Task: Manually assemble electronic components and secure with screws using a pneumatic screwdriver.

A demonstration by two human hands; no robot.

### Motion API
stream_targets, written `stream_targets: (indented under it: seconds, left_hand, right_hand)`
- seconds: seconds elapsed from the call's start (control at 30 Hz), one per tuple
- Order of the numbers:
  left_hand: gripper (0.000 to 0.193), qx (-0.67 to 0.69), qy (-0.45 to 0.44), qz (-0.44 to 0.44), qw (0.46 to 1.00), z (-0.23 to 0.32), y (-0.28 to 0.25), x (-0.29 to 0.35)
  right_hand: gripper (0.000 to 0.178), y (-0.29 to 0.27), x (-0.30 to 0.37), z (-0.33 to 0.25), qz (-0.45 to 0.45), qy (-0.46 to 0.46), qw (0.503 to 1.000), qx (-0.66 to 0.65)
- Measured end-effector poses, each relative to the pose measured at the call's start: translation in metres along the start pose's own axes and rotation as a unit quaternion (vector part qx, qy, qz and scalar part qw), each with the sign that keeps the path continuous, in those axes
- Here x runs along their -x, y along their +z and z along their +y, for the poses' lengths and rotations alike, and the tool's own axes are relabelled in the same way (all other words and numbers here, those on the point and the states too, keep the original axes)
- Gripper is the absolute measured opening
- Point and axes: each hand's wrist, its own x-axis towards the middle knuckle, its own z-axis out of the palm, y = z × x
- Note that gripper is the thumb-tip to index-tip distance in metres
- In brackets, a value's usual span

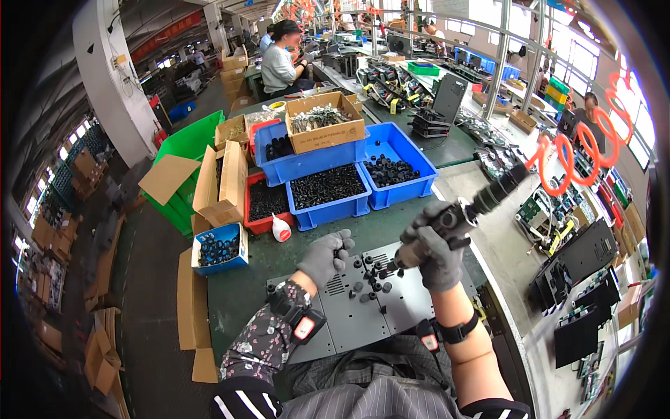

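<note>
My right hand (438, 255), in a grey glove, is wrapped round a dark power screwdriver (457, 218). The tool is tilted, its bit end low over a grey slotted metal panel (352, 318) on the bench. Several small black round caps (358, 286), which look like rubber feet, lie loose on the panel, close to the bit. My left hand (326, 258), also gloved, hovers over the panel's far left part with its fingers curled together. Something small and dark may be between those fingers, but I cannot make it out.
Behind the panel stand blue bins (328, 213) and a red bin (265, 225) of small black parts, with a cardboard box (322, 143) of metal pieces on top. A white squeeze bottle (280, 229) stands in front. A coiled orange hose (569, 164) hangs at right. A person (283, 66) sits beyond.
</note>
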Motion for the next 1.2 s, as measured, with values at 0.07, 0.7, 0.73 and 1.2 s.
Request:
stream_targets:
  seconds: [0.07,0.7,0.73,1.2]
  left_hand:
    - [0.024,0.185,-0.068,-0.067,0.978,0.002,0.0,0.013]
    - [0.03,0.115,-0.072,-0.122,0.983,-0.051,0.053,0.077]
    - [0.029,0.141,-0.082,-0.128,0.978,-0.05,0.055,0.078]
    - [0.023,0.303,-0.175,-0.127,0.928,-0.061,0.068,0.08]
  right_hand:
    - [0.035,-0.004,0.012,-0.006,0.031,0.013,0.999,-0.02]
    - [0.039,-0.006,0.047,-0.031,0.054,-0.116,0.988,-0.086]
    - [0.039,-0.007,0.048,-0.031,0.056,-0.116,0.988,-0.086]
    - [0.037,-0.019,0.061,-0.029,0.06,-0.139,0.985,-0.082]
